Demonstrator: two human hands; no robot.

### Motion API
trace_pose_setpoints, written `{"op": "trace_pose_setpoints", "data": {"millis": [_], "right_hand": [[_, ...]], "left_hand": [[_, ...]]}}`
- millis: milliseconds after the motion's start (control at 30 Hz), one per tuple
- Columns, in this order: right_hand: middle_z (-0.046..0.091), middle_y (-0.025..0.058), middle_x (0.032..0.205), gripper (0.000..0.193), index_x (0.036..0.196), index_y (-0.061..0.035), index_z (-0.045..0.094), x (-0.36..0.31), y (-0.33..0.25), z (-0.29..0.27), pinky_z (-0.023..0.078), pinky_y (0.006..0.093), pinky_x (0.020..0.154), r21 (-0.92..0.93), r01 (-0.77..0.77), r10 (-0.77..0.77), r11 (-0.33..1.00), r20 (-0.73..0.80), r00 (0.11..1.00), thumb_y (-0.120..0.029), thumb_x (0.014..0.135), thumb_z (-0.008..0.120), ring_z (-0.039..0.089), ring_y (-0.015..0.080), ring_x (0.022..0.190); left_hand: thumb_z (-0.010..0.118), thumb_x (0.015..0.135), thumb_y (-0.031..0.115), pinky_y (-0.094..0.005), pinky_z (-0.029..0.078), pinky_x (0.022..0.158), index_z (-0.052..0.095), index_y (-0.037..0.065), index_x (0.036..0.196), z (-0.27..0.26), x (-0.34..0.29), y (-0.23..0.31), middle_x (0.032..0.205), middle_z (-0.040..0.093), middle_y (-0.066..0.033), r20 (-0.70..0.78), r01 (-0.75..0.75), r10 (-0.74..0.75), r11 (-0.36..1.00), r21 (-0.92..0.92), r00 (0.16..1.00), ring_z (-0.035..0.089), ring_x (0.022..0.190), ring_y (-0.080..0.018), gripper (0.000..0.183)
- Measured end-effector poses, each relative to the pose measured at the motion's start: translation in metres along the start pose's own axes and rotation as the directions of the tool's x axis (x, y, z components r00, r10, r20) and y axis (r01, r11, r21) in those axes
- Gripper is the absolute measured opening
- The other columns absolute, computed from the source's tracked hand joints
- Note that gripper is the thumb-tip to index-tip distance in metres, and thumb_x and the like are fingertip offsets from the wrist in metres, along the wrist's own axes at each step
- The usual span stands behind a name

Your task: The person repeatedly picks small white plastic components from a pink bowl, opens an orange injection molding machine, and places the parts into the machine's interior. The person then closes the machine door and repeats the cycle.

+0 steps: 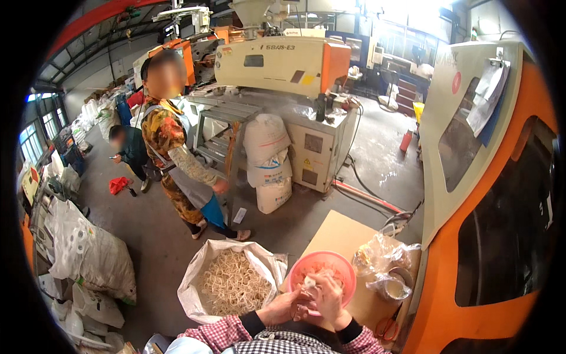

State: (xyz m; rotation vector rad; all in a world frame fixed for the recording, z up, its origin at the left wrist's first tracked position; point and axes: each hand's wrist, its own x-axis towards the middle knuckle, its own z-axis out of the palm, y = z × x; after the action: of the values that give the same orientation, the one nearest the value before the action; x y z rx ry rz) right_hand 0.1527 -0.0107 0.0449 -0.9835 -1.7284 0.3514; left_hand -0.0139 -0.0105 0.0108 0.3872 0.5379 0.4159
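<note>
Pink plastic first: the round basin (352,279) sits at 1 o'clock from the hands, on a tan board (331,231). Clock directions are all read from the hands, as my remote head feed shows them.

Right hand (328,295): above the near part of the basin, thumb and fingers pinched narrow on a small pale piece (310,282). I judge the tip grip suits something this small. The piece is over the basin; I suppose that lets anything dropped fall back among the orange-pink pieces (335,272) inside.

Left hand (282,308): at the basin's near-left rim, fingers curled close to the right hand's. I cannot tell whether they grip anything; the fingertips blur together. Probably placed to steady or meet the piece.

At 10 o'clock, a white woven sack (187,284) has its mouth spread wide, showing beige curled strips (236,277); likely set close for easy reach.

At 2 o'clock, a crumpled clear plastic bag (383,252) rests on the board. Red-handled scissors (386,328) lie at 4 o'clock, apart from the hands. At 11 o'clock, 1 standing co-worker (171,133), well apart.
</note>
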Motion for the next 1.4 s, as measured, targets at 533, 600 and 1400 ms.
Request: {"op": "trace_pose_setpoints", "data": {"millis": [533,600,1400], "right_hand": [[0.059,0.0137,0.088,0.034,0.105,-0.0037,0.060,-0.013,0.001,0.004,0.048,0.0329,0.066,-0.067,-0.044,0.036,0.997,-0.121,0.992,0.004,0.072,0.065,0.059,0.0271,0.078],[0.060,0.0140,0.091,0.037,0.107,-0.0041,0.060,-0.012,-0.003,0.004,0.050,0.0339,0.069,-0.039,0.008,-0.011,0.999,-0.070,0.998,0.004,0.071,0.065,0.060,0.0283,0.082],[0.061,0.0170,0.090,0.020,0.101,-0.0031,0.055,-0.020,0.069,-0.009,0.051,0.0394,0.066,-0.215,-0.319,0.342,0.923,0.076,0.937,-0.007,0.082,0.059,0.062,0.0311,0.076]], "left_hand": [[0.046,0.092,0.039,-0.0276,0.048,0.076,0.052,0.007,0.113,-0.008,0.012,-0.017,0.098,0.060,-0.0047,-0.187,-0.186,0.199,0.979,0.086,0.962,0.058,0.085,-0.0140,0.039],[0.046,0.093,0.039,-0.0265,0.048,0.077,0.052,0.007,0.113,-0.005,0.012,-0.020,0.100,0.060,-0.0044,0.092,-0.113,0.136,0.969,-0.218,0.986,0.059,0.087,-0.0135,0.038],[0.048,0.095,0.018,-0.0216,0.048,0.063,0.057,0.002,0.107,-0.003,0.042,0.014,0.085,0.060,-0.0002,-0.210,-0.438,0.605,0.735,0.517,0.768,0.057,0.071,-0.0073,0.021]]}}
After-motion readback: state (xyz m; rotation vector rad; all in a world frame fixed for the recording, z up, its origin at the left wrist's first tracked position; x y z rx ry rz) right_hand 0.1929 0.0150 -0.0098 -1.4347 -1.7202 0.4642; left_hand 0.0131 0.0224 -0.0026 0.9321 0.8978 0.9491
